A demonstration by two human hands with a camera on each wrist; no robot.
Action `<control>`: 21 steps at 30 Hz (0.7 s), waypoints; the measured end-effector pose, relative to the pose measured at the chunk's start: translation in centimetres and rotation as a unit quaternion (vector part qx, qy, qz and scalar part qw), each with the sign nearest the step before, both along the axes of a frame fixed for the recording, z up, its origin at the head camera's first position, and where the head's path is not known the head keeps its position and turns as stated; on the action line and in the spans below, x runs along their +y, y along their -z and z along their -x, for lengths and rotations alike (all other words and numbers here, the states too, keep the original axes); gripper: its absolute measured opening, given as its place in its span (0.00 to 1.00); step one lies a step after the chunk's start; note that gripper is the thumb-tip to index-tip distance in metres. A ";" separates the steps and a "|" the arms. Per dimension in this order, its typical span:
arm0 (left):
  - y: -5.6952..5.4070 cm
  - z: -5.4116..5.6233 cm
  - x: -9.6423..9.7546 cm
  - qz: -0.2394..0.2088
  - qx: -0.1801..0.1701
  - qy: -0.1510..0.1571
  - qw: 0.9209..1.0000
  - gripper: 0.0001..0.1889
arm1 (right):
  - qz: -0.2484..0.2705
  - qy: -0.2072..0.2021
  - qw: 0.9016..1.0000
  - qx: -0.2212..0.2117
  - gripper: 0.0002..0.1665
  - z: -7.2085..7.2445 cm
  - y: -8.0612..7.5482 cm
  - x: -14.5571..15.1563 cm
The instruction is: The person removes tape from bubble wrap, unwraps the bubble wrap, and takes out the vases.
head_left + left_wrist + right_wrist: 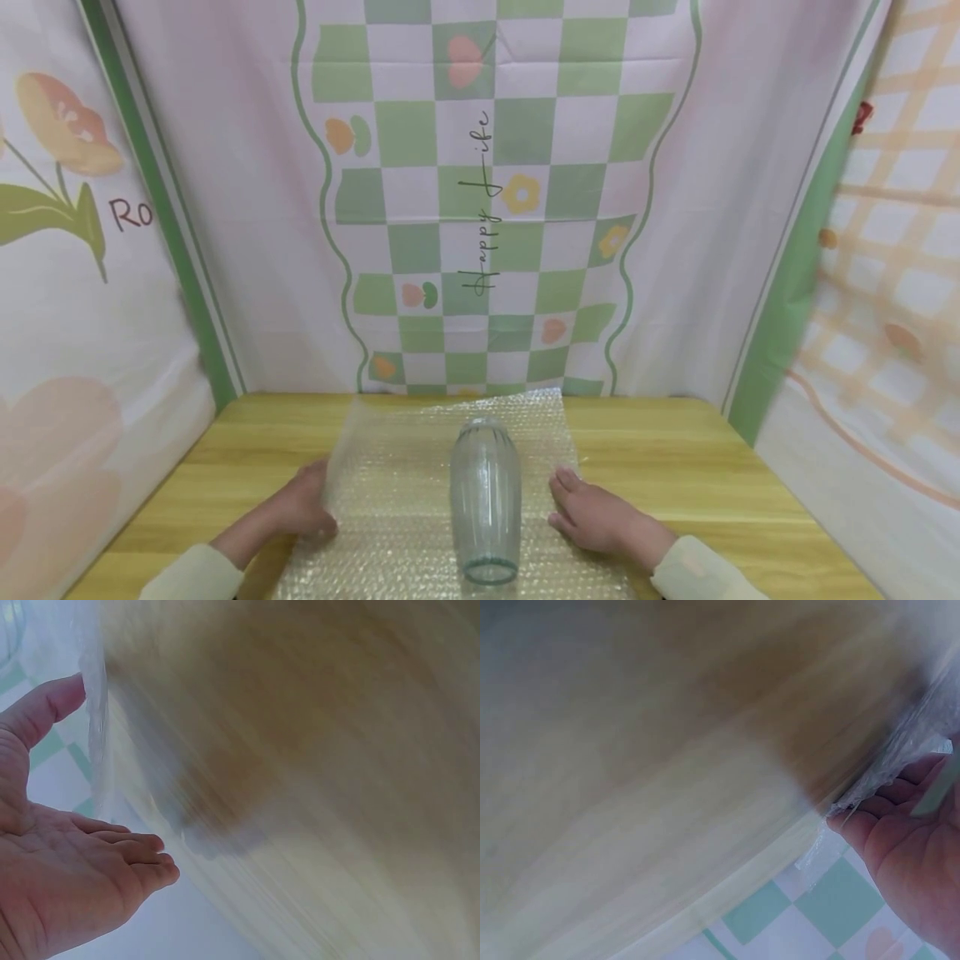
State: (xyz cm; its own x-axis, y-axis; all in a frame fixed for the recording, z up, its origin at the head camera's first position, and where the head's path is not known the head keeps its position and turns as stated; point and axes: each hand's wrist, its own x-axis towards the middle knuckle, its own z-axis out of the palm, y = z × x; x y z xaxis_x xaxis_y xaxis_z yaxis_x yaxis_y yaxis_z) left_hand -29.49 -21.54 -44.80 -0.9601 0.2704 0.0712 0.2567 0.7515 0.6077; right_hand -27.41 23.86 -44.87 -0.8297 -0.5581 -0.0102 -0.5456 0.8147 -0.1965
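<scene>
A clear, faintly green glass vase [486, 500] lies on its side on a sheet of bubble wrap [390, 517], its long axis pointing away from me. A teal ring marks its near end. At the sheet's left edge is my left hand [303, 504]; in the left wrist view its thumb [60, 699] meets the wrap while the other fingers extend straight below. My right hand [592, 512] rests along the sheet's right edge, fingers toward the vase. In the right wrist view the fingertips of that hand [915, 847] touch the wrap's edge, and nothing is gripped.
The sheet lies on a wooden table [660, 458]. Behind it hangs a curtain [525, 250] with green checks and "Happy Life" lettering. Printed fabric also hangs on the left [90, 333] and right [885, 292], close to the table's sides.
</scene>
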 end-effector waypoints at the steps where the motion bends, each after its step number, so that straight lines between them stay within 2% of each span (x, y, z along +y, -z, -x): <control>1: 0.0 0.0 0.0 0.000 -0.002 0.001 1.000 0.53 | 0.000 0.000 1.000 0.000 0.38 0.0 0.0 0.0; 11: -0.1 0.2 -0.4 0.002 -0.039 0.000 0.999 0.54 | -0.004 0.000 1.000 0.003 0.37 0.0 0.2 0.1; 21: 0.1 0.3 -0.5 -0.001 -0.031 0.006 0.999 0.54 | -0.005 0.007 1.000 0.001 0.37 0.1 0.2 0.0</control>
State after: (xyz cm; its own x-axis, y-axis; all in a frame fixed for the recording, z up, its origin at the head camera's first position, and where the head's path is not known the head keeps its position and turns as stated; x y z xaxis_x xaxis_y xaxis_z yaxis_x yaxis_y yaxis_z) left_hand -29.84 -22.08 -44.87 -0.9594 0.2819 0.0117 0.2273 0.7475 0.6242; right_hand -27.48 23.91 -45.02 -0.8369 -0.5471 -0.0149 -0.5351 0.8238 -0.1871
